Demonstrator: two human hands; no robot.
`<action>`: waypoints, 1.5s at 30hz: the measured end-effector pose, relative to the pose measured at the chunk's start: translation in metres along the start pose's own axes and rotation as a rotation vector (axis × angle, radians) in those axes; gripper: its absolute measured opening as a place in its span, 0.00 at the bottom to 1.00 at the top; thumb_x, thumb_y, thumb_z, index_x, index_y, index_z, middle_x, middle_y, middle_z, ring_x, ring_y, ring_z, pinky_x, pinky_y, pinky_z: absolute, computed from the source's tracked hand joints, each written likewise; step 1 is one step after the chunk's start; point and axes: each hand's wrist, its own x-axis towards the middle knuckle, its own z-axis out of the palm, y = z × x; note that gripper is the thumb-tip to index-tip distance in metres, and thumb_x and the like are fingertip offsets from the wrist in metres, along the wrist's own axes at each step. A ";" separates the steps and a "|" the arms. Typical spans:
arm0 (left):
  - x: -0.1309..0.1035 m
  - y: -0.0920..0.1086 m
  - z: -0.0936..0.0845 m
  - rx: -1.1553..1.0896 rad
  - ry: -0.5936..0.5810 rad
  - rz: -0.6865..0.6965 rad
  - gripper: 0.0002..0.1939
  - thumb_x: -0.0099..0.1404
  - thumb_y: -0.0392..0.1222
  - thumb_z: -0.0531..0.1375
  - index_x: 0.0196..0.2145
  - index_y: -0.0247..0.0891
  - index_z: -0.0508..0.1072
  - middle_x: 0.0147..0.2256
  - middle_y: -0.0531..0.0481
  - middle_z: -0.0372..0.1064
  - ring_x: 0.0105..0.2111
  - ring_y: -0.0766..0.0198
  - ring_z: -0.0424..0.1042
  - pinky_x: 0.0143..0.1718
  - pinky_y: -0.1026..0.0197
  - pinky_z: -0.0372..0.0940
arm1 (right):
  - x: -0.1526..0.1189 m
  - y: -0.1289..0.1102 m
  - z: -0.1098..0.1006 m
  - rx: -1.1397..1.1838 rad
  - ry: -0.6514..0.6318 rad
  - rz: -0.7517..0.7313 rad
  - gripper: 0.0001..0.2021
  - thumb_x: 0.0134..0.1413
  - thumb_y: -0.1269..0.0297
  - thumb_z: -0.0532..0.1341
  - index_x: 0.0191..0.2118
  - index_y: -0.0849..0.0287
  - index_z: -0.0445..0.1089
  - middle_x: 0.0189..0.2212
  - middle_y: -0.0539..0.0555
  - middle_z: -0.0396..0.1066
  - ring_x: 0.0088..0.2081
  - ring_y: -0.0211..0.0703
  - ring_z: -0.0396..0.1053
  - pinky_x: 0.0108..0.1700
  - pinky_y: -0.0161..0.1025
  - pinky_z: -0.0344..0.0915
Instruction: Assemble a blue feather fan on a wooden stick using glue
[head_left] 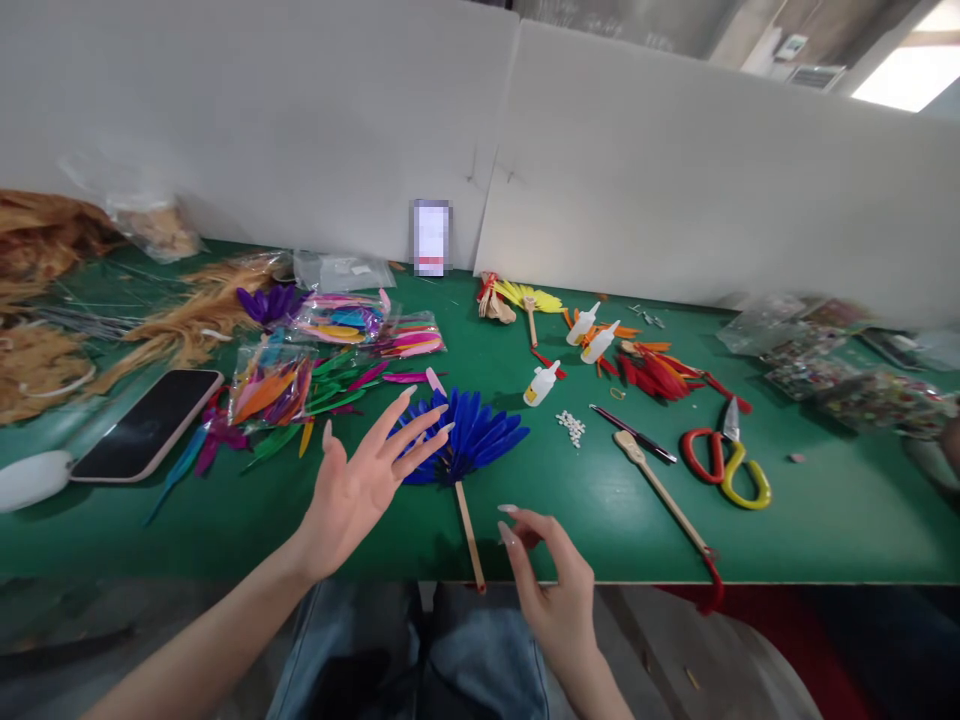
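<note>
A fan of blue feathers on a flat wooden stick lies on the table, the stick's lower end at the front edge. My left hand is raised over the fan's left side, palm up and fingers spread, holding nothing. It covers some of the blue feathers. To the right of the stick, my right hand hovers by the table edge with fingers bent. A small gap shows between its thumb and index fingertips, and nothing is visible there. Further right lies a bare wooden stick with a red cord.
Glue bottles, white beads, a pen and scissors lie right of the fan. Bagged feathers and a phone are at left. A yellow feather fan lies behind, before white panels.
</note>
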 end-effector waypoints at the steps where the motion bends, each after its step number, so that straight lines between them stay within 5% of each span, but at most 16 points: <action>1: 0.000 0.006 0.005 -0.037 -0.002 -0.011 0.40 0.63 0.70 0.37 0.65 0.47 0.48 0.63 0.46 0.53 0.63 0.49 0.49 0.64 0.46 0.33 | 0.004 -0.001 -0.002 0.022 0.019 0.006 0.10 0.57 0.71 0.58 0.45 0.56 0.69 0.28 0.50 0.70 0.30 0.37 0.69 0.34 0.35 0.68; 5: 0.004 0.014 0.019 -0.121 -0.021 -0.030 0.42 0.62 0.70 0.32 0.66 0.44 0.44 0.62 0.44 0.54 0.63 0.49 0.50 0.64 0.45 0.33 | 0.028 -0.013 0.001 0.286 0.110 0.088 0.14 0.62 0.63 0.55 0.52 0.53 0.67 0.48 0.56 0.70 0.49 0.44 0.68 0.48 0.43 0.66; 8: 0.002 -0.002 0.025 0.024 -0.084 0.128 0.42 0.62 0.71 0.31 0.67 0.46 0.41 0.64 0.44 0.50 0.63 0.48 0.49 0.63 0.43 0.37 | 0.052 -0.033 0.014 0.778 0.177 0.222 0.22 0.64 0.49 0.44 0.57 0.48 0.62 0.59 0.52 0.62 0.60 0.45 0.58 0.59 0.51 0.57; 12: -0.007 -0.031 0.027 0.607 -0.247 0.433 0.45 0.58 0.73 0.43 0.66 0.54 0.33 0.67 0.46 0.34 0.63 0.44 0.49 0.61 0.41 0.43 | 0.081 -0.064 0.031 1.218 0.148 0.399 0.29 0.62 0.41 0.38 0.58 0.47 0.62 0.62 0.48 0.57 0.64 0.42 0.50 0.65 0.52 0.42; 15: -0.012 -0.040 0.027 1.081 -0.325 0.597 0.53 0.54 0.74 0.48 0.66 0.49 0.28 0.66 0.38 0.39 0.63 0.40 0.47 0.61 0.38 0.37 | 0.091 -0.078 0.036 1.376 0.121 0.388 0.33 0.60 0.39 0.37 0.59 0.51 0.61 0.62 0.51 0.57 0.64 0.43 0.50 0.66 0.51 0.40; 18: -0.014 -0.040 0.030 1.296 -0.314 0.731 0.54 0.54 0.75 0.44 0.66 0.43 0.26 0.64 0.34 0.45 0.63 0.42 0.47 0.61 0.41 0.40 | 0.090 -0.082 0.040 1.445 0.149 0.411 0.34 0.59 0.38 0.37 0.59 0.52 0.61 0.62 0.51 0.58 0.64 0.41 0.50 0.66 0.49 0.38; 26: -0.025 -0.035 0.044 1.341 -0.321 0.817 0.56 0.52 0.78 0.41 0.66 0.41 0.27 0.63 0.35 0.49 0.64 0.44 0.46 0.60 0.45 0.48 | 0.079 -0.086 0.033 1.548 0.110 0.433 0.37 0.55 0.34 0.38 0.58 0.52 0.62 0.62 0.49 0.56 0.65 0.42 0.49 0.67 0.48 0.38; 31: -0.034 -0.039 0.045 1.295 -0.243 0.810 0.57 0.51 0.76 0.48 0.66 0.44 0.24 0.64 0.36 0.46 0.64 0.41 0.42 0.60 0.42 0.44 | 0.074 -0.090 0.031 1.435 0.059 0.463 0.40 0.53 0.32 0.34 0.59 0.51 0.61 0.62 0.50 0.56 0.64 0.43 0.50 0.66 0.50 0.43; 35: -0.041 -0.040 0.046 1.201 -0.321 0.729 0.61 0.45 0.77 0.54 0.66 0.52 0.27 0.66 0.41 0.42 0.64 0.36 0.41 0.61 0.40 0.39 | 0.070 -0.093 0.032 1.392 0.043 0.413 0.43 0.52 0.32 0.30 0.61 0.50 0.57 0.63 0.50 0.54 0.64 0.44 0.50 0.64 0.53 0.47; 40: -0.041 -0.036 0.048 1.163 -0.140 0.633 0.60 0.47 0.76 0.52 0.66 0.47 0.28 0.67 0.38 0.36 0.65 0.35 0.33 0.61 0.35 0.30 | 0.065 -0.102 0.032 1.351 -0.008 0.437 0.46 0.47 0.28 0.30 0.62 0.49 0.56 0.63 0.50 0.53 0.64 0.46 0.50 0.64 0.53 0.49; 45: -0.049 -0.046 0.049 1.096 -0.254 0.663 0.64 0.42 0.77 0.56 0.66 0.50 0.28 0.66 0.39 0.38 0.64 0.34 0.36 0.60 0.35 0.34 | 0.064 -0.103 0.032 1.414 0.009 0.371 0.43 0.49 0.29 0.33 0.61 0.49 0.57 0.63 0.50 0.53 0.65 0.44 0.48 0.66 0.52 0.42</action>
